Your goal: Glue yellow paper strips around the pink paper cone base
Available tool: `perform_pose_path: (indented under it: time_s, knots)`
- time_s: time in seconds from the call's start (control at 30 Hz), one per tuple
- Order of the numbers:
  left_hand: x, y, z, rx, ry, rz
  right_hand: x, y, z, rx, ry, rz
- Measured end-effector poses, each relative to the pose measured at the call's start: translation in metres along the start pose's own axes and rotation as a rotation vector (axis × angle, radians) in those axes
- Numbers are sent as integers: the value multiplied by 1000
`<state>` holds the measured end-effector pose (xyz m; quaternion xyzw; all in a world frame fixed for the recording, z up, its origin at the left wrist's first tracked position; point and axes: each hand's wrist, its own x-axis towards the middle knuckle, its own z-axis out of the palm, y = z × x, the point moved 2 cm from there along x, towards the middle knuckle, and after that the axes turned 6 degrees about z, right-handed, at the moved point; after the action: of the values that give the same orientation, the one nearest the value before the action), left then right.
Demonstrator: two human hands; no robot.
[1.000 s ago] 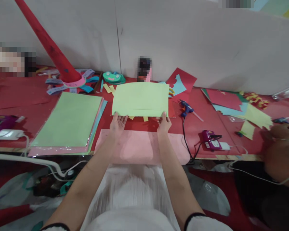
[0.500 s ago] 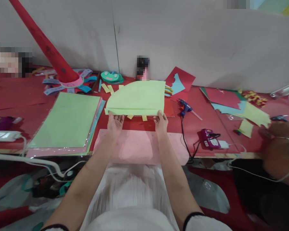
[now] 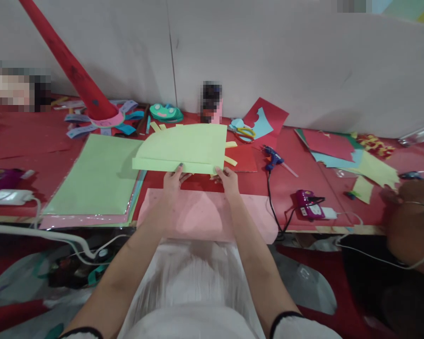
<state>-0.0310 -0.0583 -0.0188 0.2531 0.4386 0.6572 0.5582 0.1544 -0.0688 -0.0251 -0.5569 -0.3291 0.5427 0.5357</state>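
A light green sheet (image 3: 187,145) with a curved left side and a folded strip along its near edge is raised over the red table. My left hand (image 3: 174,180) pinches the near edge around its middle, thumb on top and fingers beneath. Near the sheet's right corner my right hand (image 3: 228,180) grips the same edge. Short yellow strips (image 3: 231,161) stick out from behind the sheet at the right and the far left. A pink sheet (image 3: 207,214) lies under my forearms at the table's front edge.
Left are a stack of green sheets (image 3: 95,176) and a red cone (image 3: 101,107). Scissors (image 3: 246,134), a blue glue gun (image 3: 273,157) with a black cord and a purple adapter (image 3: 308,205) lie right. Another person's arm (image 3: 410,223) is at the far right.
The green sheet has shifted left, uncovering the scissors and yellow strips on its right. My left hand now grips nearer the sheet's middle, and my right hand has moved slightly left.
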Motion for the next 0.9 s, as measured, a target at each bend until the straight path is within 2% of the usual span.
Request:
perform_pose_path:
  time_s: [0.1,0.37,0.73,0.9]
  knots:
    - [2,-4,2,44,-35,-38,-2,-1,1,-11,11,-2]
    - [-2,-1,3,52,-19,-41,-4,-4,3,-55,9,7]
    - [2,-3,1,41,-21,-57,-4,-4,2,20,-3,14]
    - [-10,-8,19,107,-149,-144,-3,-3,2,78,6,5]
